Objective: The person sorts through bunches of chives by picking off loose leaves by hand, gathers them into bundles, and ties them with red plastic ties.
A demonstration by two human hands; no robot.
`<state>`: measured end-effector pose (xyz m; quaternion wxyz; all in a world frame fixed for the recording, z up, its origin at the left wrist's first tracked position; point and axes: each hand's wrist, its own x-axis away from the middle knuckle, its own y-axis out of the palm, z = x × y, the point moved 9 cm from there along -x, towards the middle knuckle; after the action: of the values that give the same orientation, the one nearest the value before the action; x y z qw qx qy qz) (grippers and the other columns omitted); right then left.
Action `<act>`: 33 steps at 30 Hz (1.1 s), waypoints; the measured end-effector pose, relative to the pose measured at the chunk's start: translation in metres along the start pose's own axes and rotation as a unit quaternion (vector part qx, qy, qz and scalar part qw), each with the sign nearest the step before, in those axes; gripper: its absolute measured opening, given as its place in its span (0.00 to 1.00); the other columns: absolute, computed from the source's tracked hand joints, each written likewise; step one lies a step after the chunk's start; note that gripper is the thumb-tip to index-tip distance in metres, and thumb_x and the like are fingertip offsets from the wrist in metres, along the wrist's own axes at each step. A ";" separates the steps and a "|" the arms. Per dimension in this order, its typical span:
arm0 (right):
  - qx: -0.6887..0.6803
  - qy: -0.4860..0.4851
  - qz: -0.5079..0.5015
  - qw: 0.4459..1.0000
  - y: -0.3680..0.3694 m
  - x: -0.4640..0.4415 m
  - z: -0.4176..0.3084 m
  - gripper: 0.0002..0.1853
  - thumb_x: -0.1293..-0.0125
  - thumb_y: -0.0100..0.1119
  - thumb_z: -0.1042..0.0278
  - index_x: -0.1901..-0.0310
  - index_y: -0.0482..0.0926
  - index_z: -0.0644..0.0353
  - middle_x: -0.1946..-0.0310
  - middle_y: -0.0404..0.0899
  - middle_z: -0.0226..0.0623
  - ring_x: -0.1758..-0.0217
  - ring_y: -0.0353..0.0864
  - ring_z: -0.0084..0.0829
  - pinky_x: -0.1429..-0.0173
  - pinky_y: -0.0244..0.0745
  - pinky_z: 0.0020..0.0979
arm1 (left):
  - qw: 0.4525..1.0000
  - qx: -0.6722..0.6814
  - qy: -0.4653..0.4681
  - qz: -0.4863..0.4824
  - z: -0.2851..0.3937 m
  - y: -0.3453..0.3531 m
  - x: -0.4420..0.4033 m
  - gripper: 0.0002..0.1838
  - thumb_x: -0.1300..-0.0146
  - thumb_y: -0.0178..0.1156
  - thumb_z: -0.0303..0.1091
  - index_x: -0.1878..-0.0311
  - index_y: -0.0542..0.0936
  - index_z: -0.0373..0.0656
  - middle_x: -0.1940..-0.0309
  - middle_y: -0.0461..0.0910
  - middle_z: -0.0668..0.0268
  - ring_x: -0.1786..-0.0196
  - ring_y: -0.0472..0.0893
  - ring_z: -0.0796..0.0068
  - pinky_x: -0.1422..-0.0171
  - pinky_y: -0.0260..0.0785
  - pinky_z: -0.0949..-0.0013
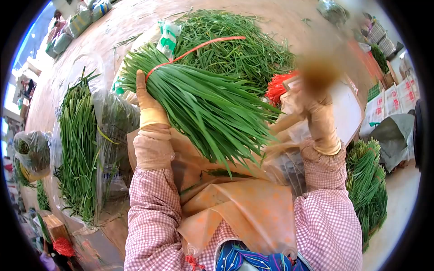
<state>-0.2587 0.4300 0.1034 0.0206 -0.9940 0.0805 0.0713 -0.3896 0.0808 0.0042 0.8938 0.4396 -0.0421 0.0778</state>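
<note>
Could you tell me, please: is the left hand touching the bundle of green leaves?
Touching. The head view shows the left hand holding up the bundle, with the thumb lying directly against its side.

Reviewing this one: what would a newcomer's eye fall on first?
Most likely the green bunch at mid-picture, held up in the gloved left hand, with a red tie across it. Next, the big green heap behind it, at the top. Then the bright red strips right of centre, close to the partly blurred right hand.
</note>
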 end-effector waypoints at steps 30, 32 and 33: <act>0.250 -0.157 -0.037 0.955 0.081 0.049 -0.036 0.08 0.40 0.66 0.66 0.64 0.81 0.61 0.78 0.78 0.43 0.76 0.80 0.41 0.72 0.73 0.35 | 0.997 -0.028 -0.065 0.027 -0.039 -0.028 -0.027 0.35 0.37 0.50 0.65 0.44 0.77 0.41 0.49 0.80 0.56 0.50 0.79 0.54 0.42 0.73 0.53; 0.280 -0.184 -0.037 0.942 0.088 0.044 -0.036 0.08 0.40 0.65 0.66 0.66 0.80 0.61 0.79 0.77 0.42 0.76 0.79 0.41 0.72 0.73 0.36 | 0.997 -0.031 -0.056 0.046 -0.038 -0.029 -0.026 0.35 0.38 0.51 0.65 0.44 0.77 0.41 0.50 0.80 0.56 0.52 0.80 0.54 0.44 0.74 0.53; 0.309 -0.212 -0.037 0.926 0.093 0.043 -0.039 0.08 0.39 0.64 0.65 0.68 0.78 0.60 0.80 0.77 0.40 0.76 0.79 0.42 0.73 0.73 0.37 | 0.997 -0.031 -0.058 0.046 -0.039 -0.029 -0.026 0.35 0.38 0.51 0.65 0.44 0.77 0.41 0.50 0.80 0.56 0.52 0.80 0.54 0.44 0.74 0.53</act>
<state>-0.2263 0.3298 0.1326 0.3462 -0.9022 0.0552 0.2512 -0.4102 0.0920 -0.0461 0.8985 0.4133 -0.1160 0.0918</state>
